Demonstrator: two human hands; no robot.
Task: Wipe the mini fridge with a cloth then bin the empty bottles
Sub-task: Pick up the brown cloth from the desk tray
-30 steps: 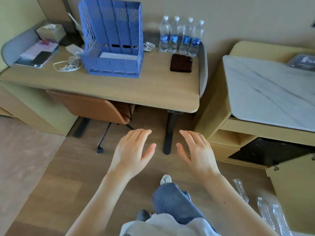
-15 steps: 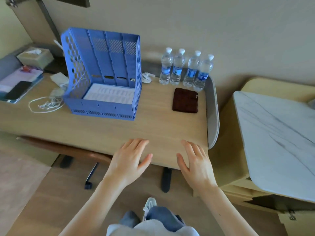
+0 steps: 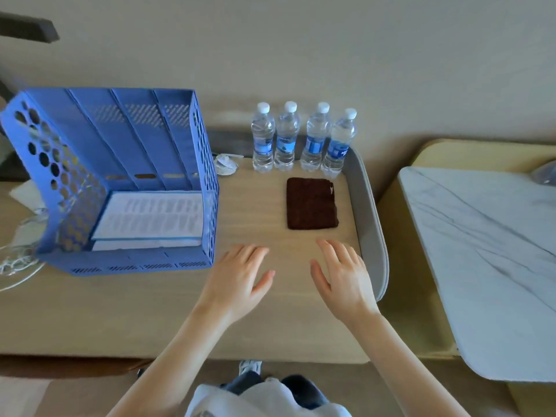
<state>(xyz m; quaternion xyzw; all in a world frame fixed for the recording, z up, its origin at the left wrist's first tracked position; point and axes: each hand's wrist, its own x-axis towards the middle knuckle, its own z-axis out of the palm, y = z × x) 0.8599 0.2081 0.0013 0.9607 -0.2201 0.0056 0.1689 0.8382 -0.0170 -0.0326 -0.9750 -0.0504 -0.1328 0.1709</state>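
**A:** Where is the cloth (image 3: pixel 311 203)?

**B:** It lies folded and flat on the counter (image 3: pixel 120 311), a dark brown square just ahead of your right hand (image 3: pixel 346 278) and apart from it. The counter's padded grey edge (image 3: pixel 368 206) runs close along its right side.

**A:** And what are my hands doing?

**B:** Your left hand (image 3: pixel 237 278) and your right are side by side over the counter, palms down. The fingers (image 3: pixel 249 254) of both are straight, a little spread, and hold nothing. I cannot tell whether they touch the wood.

**A:** And the bottles (image 3: pixel 287 136)?

**B:** Four of them stand upright in a row against the wall, just behind the cloth. They have white caps and blue labels.

**A:** What else is around me?

**B:** To your left stands a blue file rack (image 3: pixel 120 176) with papers (image 3: pixel 147 218) lying in its base. A white cable (image 3: pixel 15 263) is coiled beyond it at the left edge of the view. To your right, past the grey edge, is a marble top (image 3: pixel 481 251).
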